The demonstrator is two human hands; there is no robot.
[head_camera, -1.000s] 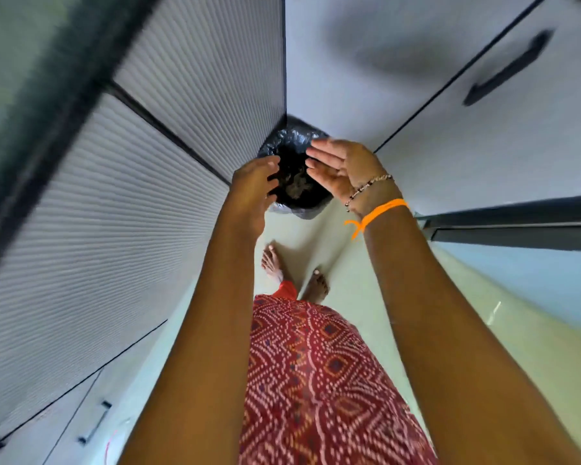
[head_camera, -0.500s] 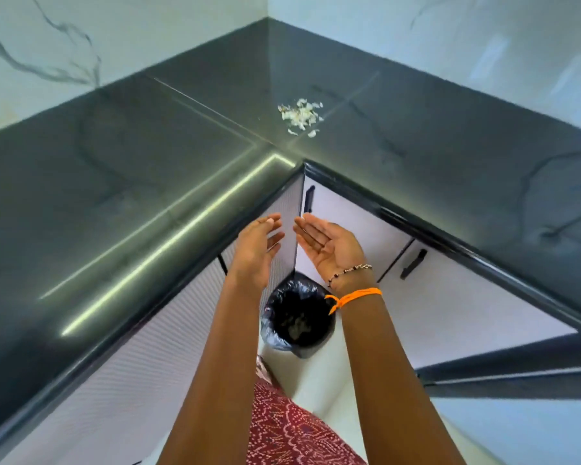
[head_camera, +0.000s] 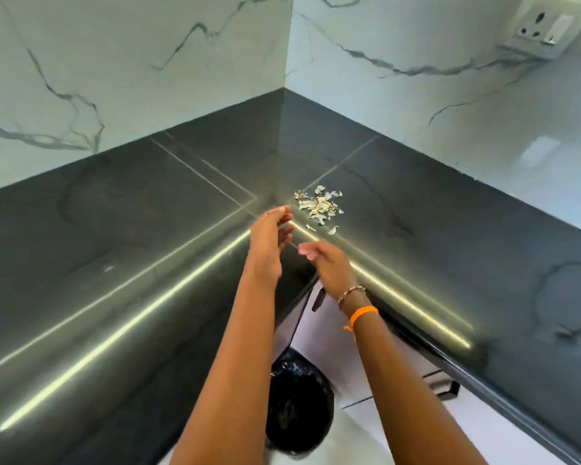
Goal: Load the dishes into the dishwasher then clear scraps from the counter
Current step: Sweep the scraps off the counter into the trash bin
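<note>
Nearest me, the bin with its black liner [head_camera: 299, 404] stands on the floor under the corner. Above it my left hand [head_camera: 269, 243] and right hand [head_camera: 326, 266] hover over the tabletop [head_camera: 114, 246], fingers loosely spread, holding nothing. Just beyond lies the scrap pile [head_camera: 319, 206], uncollected. No dishes show; I judge clearing remains.

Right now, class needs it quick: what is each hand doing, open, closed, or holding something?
Left hand: open, holding nothing.
Right hand: open, fingers loosely curled, holding nothing.
</note>
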